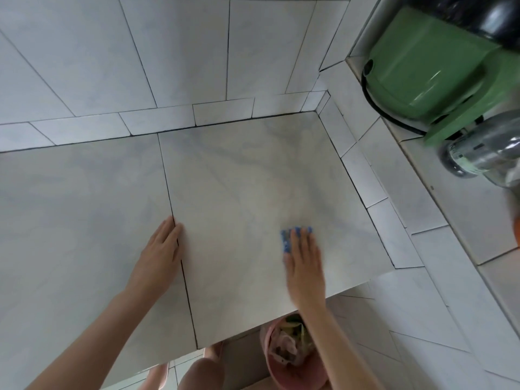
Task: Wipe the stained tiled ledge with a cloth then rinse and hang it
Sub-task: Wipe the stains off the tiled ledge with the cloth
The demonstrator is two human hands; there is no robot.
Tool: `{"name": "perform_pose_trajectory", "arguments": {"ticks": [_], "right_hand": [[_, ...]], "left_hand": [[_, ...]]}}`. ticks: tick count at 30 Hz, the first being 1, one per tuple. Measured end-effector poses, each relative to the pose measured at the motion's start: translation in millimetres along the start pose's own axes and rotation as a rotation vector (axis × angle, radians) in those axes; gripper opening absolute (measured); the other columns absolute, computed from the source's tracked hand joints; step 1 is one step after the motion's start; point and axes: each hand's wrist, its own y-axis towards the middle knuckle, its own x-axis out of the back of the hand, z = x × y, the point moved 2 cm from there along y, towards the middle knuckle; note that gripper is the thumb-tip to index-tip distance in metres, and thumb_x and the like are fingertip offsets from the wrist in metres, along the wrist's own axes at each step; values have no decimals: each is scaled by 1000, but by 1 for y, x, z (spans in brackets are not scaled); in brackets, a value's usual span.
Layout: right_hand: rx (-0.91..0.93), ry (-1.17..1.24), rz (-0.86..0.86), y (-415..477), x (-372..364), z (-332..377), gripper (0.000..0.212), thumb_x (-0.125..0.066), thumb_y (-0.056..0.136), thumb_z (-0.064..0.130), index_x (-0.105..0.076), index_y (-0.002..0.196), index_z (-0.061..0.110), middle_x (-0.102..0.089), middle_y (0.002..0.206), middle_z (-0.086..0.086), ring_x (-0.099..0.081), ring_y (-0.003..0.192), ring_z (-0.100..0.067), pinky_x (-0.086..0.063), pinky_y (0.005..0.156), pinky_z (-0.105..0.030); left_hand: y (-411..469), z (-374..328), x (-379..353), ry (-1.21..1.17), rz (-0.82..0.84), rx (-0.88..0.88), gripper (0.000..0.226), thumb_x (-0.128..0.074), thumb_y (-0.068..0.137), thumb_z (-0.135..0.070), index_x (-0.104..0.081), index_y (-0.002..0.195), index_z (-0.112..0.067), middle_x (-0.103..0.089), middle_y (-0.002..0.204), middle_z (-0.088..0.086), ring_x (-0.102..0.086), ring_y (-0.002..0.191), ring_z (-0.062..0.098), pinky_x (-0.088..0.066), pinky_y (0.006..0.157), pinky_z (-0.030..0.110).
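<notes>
The tiled ledge (239, 178) is a flat surface of large pale grey marbled tiles with dark grout lines, filling the middle of the view. My right hand (305, 266) presses flat on a small blue cloth (287, 237), whose edge shows under and beside the fingertips; the hand is blurred. My left hand (159, 256) lies flat on the ledge to the left, palm down over a grout line, holding nothing. Faint darker smears show on the tile beyond the cloth.
A tiled wall (168, 52) rises behind the ledge. At the right, a higher counter carries a green appliance (422, 74) and a clear bottle lying down (478, 153). Below the ledge's front edge stands a pink bin (292, 364) with rubbish.
</notes>
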Motion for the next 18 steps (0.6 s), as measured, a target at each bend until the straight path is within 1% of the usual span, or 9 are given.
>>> {"name": "perform_pose_trajectory", "arguments": {"ticks": [2,3,5,6,8,10,11,15,18], "right_hand": [[-28,-7,19,25,11,-24,69,22,86,54,11,145,21,9,156,0,7,145,-16,10,115,-24],[-49,0,27,34,14,-29,69,24,84,56,15,143,23,12,156,0,10,145,-16,11,115,-26],[-108,3,14,44,15,-26,63,16,84,50,15,142,24,9,158,-3,9,146,-19,8,117,-30],[-144,6,-4,46,13,-21,62,12,85,46,12,143,23,5,158,-5,5,146,-21,5,118,-32],[-145,23,-38,45,7,-1,61,2,91,41,-1,148,20,-5,158,-9,-6,146,-27,-2,118,-36],[-54,50,-59,37,-2,31,56,-11,96,37,-18,149,18,-15,157,-9,-15,144,-29,-7,115,-37],[8,71,-65,29,-7,51,53,-16,98,35,-22,149,19,-17,156,-8,-16,144,-28,-9,114,-37],[295,103,-46,-16,-26,122,50,-21,101,34,-16,150,25,-13,158,-2,-5,146,-20,-5,116,-35],[418,62,-13,-12,-23,111,51,-22,101,37,-19,150,23,-16,157,-1,-7,146,-17,-11,115,-34]], "left_hand": [[-1,0,0,1,5,-7,48,-44,94,-14,-33,139,-6,-19,152,8,-16,141,20,-13,113,28],[-2,0,0,2,7,-10,48,-44,94,-13,-33,139,-6,-19,152,8,-16,141,21,-13,113,28],[-2,0,1,2,5,-13,48,-44,94,-13,-33,140,-7,-19,153,8,-16,141,21,-13,112,28],[-3,0,1,2,4,-15,48,-44,93,-12,-33,140,-7,-18,153,8,-15,141,21,-13,112,27],[-3,-2,1,-1,-3,-18,48,-44,93,-11,-32,140,-7,-18,153,8,-15,141,20,-12,112,27],[-3,-2,1,-4,-3,-18,48,-43,94,-12,-31,140,-7,-17,153,8,-14,142,20,-11,112,26],[-3,-2,1,-4,-2,-15,48,-43,94,-12,-31,141,-7,-16,153,7,-14,142,20,-11,112,26],[-2,-1,0,7,-5,-16,49,-44,93,-13,-31,140,-7,-18,153,8,-16,141,21,-9,111,24],[-2,1,1,13,-5,-24,49,-45,93,-13,-32,140,-7,-19,152,9,-17,141,21,-8,110,23]]}}
